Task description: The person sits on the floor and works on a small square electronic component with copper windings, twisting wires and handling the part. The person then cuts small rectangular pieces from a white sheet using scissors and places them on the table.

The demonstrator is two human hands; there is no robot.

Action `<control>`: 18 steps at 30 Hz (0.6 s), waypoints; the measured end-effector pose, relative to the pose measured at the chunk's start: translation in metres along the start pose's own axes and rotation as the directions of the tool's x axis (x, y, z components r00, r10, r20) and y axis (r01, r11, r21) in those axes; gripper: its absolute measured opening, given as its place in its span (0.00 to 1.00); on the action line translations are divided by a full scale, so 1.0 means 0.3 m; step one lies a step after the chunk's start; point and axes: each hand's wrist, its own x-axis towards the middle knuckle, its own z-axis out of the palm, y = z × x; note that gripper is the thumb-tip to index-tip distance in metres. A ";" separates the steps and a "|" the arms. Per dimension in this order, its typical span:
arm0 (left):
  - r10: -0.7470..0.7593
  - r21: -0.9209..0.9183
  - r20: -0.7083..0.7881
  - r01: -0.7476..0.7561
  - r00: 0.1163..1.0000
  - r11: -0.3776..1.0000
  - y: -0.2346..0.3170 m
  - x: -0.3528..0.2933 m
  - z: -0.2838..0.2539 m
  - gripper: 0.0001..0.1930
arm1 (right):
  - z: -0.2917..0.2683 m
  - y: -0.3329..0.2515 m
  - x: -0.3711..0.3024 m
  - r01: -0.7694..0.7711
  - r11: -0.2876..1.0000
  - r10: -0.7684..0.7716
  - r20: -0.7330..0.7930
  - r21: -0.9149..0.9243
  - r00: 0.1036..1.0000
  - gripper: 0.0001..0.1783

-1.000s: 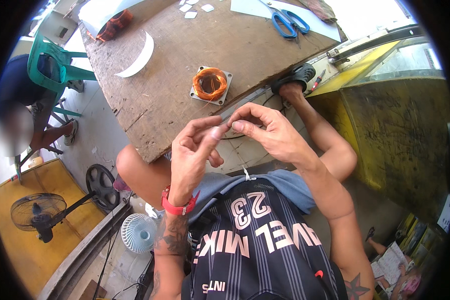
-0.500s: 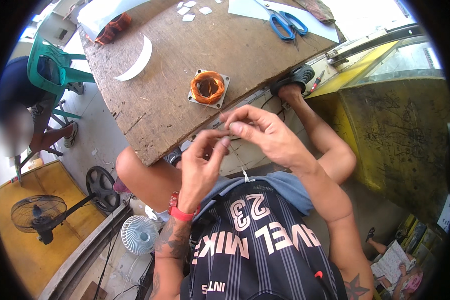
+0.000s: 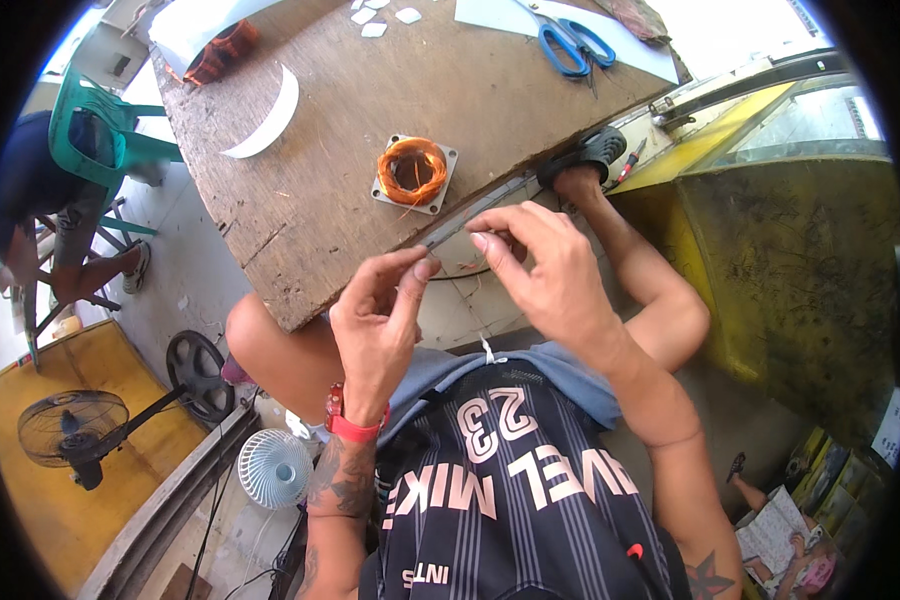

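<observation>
the step in hand looks like fine fingertip work beside a copper-wound motor stator, which rests near the front edge of our worktop. our left hand and right hand are apart, each one's thumb and forefinger nearly together; we cannot tell whether either pinches anything. we judge the next move calls for a light, precise grip. around lie a dark wound coil, a white paper crescent and blue-handled scissors; nothing stands between our hands and the stator.
</observation>
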 end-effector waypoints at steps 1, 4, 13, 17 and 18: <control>0.003 -0.002 -0.012 -0.003 1.000 1.000 -0.012 -0.015 0.002 0.09 | 0.000 0.010 0.010 -0.141 0.966 0.131 0.059 0.218 0.990 0.10; 0.109 0.149 0.085 -0.120 0.990 0.981 -0.026 -0.049 0.007 0.10 | 0.030 0.029 0.029 -0.285 0.713 0.128 0.282 0.641 0.951 0.11; 0.119 0.040 0.130 -0.125 0.984 0.991 0.037 0.038 0.000 0.15 | 0.033 0.015 -0.024 0.470 0.800 -0.506 0.001 -0.374 0.862 0.15; -0.021 -0.022 -0.004 0.021 1.000 1.000 0.020 0.011 -0.006 0.11 | 0.028 0.033 0.002 0.050 0.998 -0.048 -0.067 0.026 0.997 0.12; -0.009 -0.010 0.031 0.010 0.999 1.000 0.013 -0.004 0.002 0.09 | 0.029 0.045 0.017 -0.086 0.956 0.072 0.059 0.281 0.996 0.11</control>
